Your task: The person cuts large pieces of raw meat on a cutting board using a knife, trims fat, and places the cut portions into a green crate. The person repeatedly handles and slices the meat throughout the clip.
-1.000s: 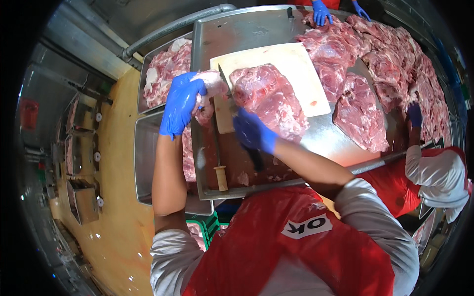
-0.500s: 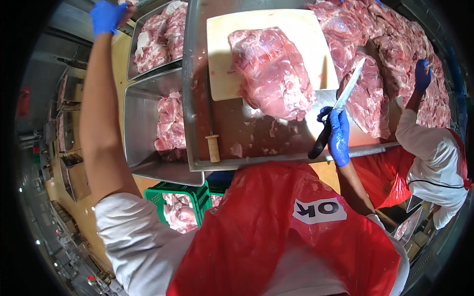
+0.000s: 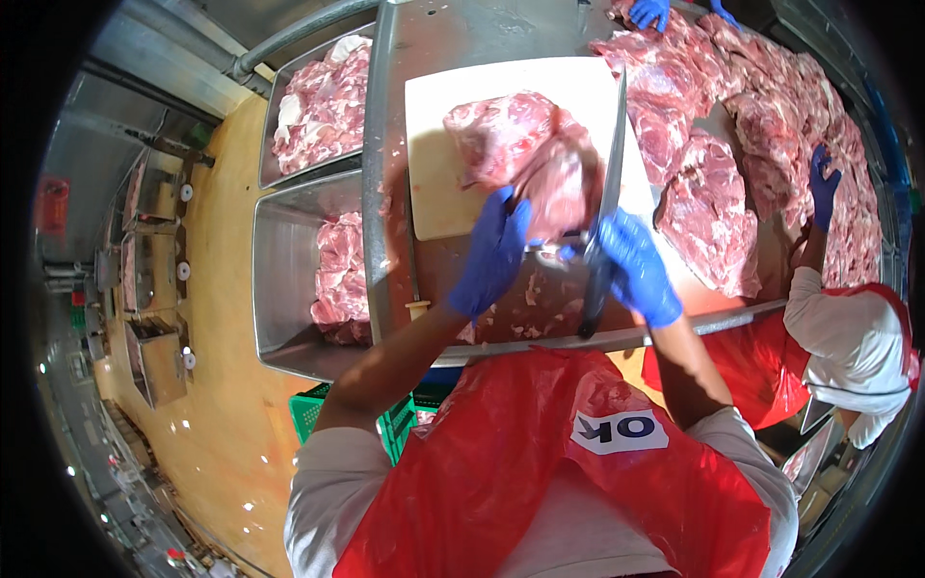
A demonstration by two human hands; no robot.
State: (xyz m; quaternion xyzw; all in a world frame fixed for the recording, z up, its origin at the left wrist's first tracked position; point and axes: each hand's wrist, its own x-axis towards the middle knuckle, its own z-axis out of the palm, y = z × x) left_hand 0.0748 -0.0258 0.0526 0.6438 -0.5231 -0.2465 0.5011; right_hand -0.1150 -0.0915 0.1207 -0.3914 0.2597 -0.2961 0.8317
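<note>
A large piece of raw meat (image 3: 506, 135) lies on the white cutting board (image 3: 432, 207), its near right part blurred by motion. My left hand (image 3: 493, 252), in a blue glove, is closed on the near edge of this meat. My right hand (image 3: 636, 268), also gloved in blue, grips a knife (image 3: 613, 159) by its black handle. The blade points up and away, along the right side of the meat. Some fingertips of the right hand are near the meat's lower edge; whether they touch it I cannot tell.
Scraps lie on the metal table (image 3: 405, 43). A wooden-handled rod (image 3: 418, 308) lies left of the board. Metal bins (image 3: 279, 279) of meat stand left, a green crate (image 3: 308, 409) below. More meat (image 3: 708, 212) covers the right side, where a co-worker's gloved hand (image 3: 824, 188) reaches in.
My left hand has come down from the far left to the meat. The meat's near part is lifted and folded. My right hand has moved slightly left and nearer, turning the blade upright.
</note>
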